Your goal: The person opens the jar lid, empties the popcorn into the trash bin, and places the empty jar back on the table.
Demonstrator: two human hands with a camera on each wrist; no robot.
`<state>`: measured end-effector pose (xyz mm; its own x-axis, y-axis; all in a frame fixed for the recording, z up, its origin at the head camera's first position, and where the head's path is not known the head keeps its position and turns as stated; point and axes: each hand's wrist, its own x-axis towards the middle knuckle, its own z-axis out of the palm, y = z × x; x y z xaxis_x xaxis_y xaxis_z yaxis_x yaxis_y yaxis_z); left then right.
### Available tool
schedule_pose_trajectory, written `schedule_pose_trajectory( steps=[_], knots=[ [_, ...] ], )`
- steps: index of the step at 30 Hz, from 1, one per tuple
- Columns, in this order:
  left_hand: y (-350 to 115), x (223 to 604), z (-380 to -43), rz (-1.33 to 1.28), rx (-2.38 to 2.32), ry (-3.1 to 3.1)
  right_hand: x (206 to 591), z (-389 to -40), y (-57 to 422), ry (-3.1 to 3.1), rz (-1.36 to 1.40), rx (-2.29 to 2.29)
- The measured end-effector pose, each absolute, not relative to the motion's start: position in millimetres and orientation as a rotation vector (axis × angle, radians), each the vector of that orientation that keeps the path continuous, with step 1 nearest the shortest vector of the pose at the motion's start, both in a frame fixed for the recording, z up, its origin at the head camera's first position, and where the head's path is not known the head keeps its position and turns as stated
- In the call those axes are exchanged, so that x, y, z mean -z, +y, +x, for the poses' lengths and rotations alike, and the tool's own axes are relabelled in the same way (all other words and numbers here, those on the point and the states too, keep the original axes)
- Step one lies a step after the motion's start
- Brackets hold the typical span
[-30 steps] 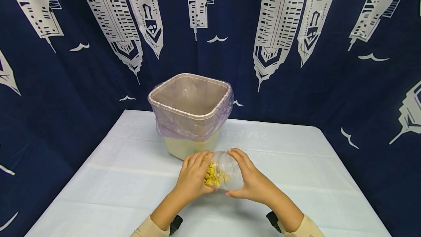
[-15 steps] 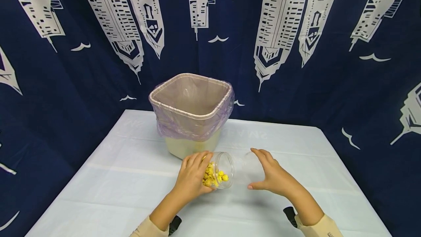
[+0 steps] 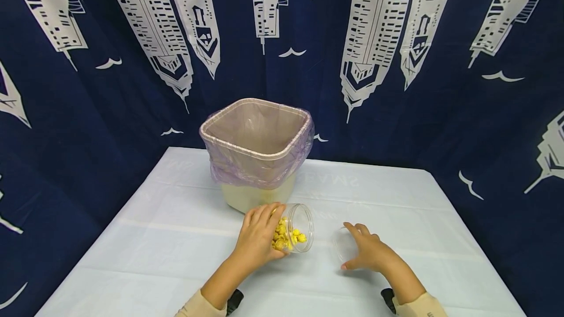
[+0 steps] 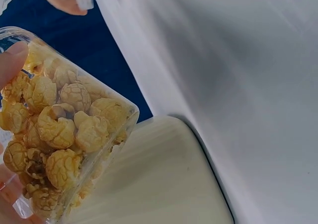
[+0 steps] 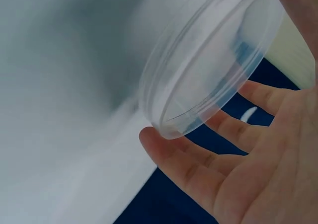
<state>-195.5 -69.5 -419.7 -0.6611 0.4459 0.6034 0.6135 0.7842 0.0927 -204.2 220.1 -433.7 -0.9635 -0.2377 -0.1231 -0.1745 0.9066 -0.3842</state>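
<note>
My left hand (image 3: 261,234) grips a clear plastic jar (image 3: 300,227) lying on its side in the air, mouth toward the right. Yellow popcorn (image 4: 59,129) fills much of it, and a few pieces (image 3: 299,236) lie near the mouth. My right hand (image 3: 371,251) holds a clear round lid (image 5: 203,70) by its edge, between thumb and fingertips. In the head view the lid is faint and partly hidden by the fingers. A gap separates the lid from the jar's open mouth.
Behind my left hand stands a cream bin (image 3: 257,197) with a purple plastic liner (image 3: 255,170) folded over its rim. A white cloth covers the table (image 3: 145,258). A dark blue curtain (image 3: 291,82) with white building prints hangs around it.
The lid has come off the jar in my right hand, moving to the right and then lower toward the table. My left hand and the jar have hardly moved; popcorn has slid toward the mouth.
</note>
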Motion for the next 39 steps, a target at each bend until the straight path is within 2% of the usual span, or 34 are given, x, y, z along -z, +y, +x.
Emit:
schedule_pose_trajectory(
  steps=[12,19,30,39],
  knots=[
    [-69.6,421.6,-194.4,-0.78,0.373,-2.395,457.7,-200.9,218.9,2.93,-0.316,0.51],
    [-70.3,422.2,-193.2,-0.777,0.373,-2.398,452.6,-204.7,218.5,2.893,-0.346,0.555],
    [-70.3,423.7,-193.5,-0.775,0.356,-2.4,379.9,-245.5,202.6,2.971,-0.535,0.981],
    [-70.8,422.2,-194.4,-0.782,0.375,-2.399,319.5,-278.4,173.6,2.903,-0.465,1.319]
  ],
)
